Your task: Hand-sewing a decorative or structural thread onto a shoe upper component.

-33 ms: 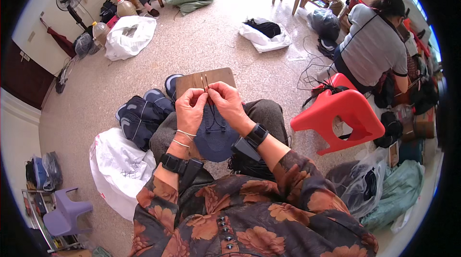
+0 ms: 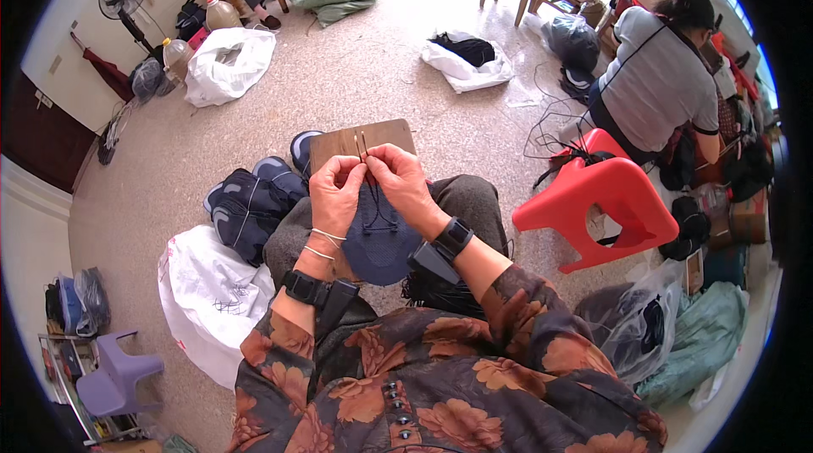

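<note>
My left hand (image 2: 336, 192) and my right hand (image 2: 401, 185) meet in front of me, fingertips almost touching. Both pinch a thin black cord (image 2: 377, 209) between thumb and forefinger. Its two pale-tipped ends stick up side by side above my fingers. Below, the cord hangs in a loop down to a dark blue, rounded fabric piece (image 2: 381, 254), where it seems to pass through near the middle. The fabric rests over my lap, against a brown wooden board or stool top (image 2: 391, 133). My fingers partly hide the cord where they grip it.
Tied dark blue bundles with grey trim (image 2: 250, 220) lie left of my knees, beside a white sack (image 2: 207, 292). A red plastic stool (image 2: 584, 199) stands at right, near a seated person (image 2: 656, 72). An open white bag of black items (image 2: 466, 63) sits ahead.
</note>
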Action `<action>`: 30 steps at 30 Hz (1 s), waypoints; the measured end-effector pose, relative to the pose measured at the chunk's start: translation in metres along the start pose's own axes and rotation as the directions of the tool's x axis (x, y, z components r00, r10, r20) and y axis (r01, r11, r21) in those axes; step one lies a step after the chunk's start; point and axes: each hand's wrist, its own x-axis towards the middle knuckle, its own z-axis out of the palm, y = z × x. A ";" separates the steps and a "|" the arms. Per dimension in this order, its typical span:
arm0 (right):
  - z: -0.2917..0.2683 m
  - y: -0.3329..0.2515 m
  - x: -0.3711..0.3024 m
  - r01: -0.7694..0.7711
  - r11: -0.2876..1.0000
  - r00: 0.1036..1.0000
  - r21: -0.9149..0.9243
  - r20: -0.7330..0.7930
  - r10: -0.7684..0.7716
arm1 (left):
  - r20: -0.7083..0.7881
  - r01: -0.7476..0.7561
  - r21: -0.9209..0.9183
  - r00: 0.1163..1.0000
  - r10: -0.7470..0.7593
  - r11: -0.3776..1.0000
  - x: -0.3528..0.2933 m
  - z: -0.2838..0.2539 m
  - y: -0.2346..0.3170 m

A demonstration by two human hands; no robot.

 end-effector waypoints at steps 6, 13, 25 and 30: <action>-0.003 0.001 0.000 0.015 0.999 1.000 -0.038 0.004 -0.015 | 0.014 0.024 0.014 1.000 -0.024 1.000 -0.001 -0.001 0.005; -0.005 -0.008 -0.002 -0.009 0.999 0.999 -0.043 0.030 0.010 | 0.038 0.020 0.004 0.999 -0.021 1.000 0.000 -0.002 0.004; -0.007 -0.022 -0.013 -0.037 0.999 0.996 -0.006 0.084 0.038 | 0.059 -0.008 0.163 0.998 -0.001 0.987 -0.012 -0.006 0.016; -0.005 -0.025 -0.018 -0.015 0.998 0.993 -0.055 0.115 0.021 | 0.010 -0.086 0.170 0.996 0.086 0.982 -0.021 -0.006 0.025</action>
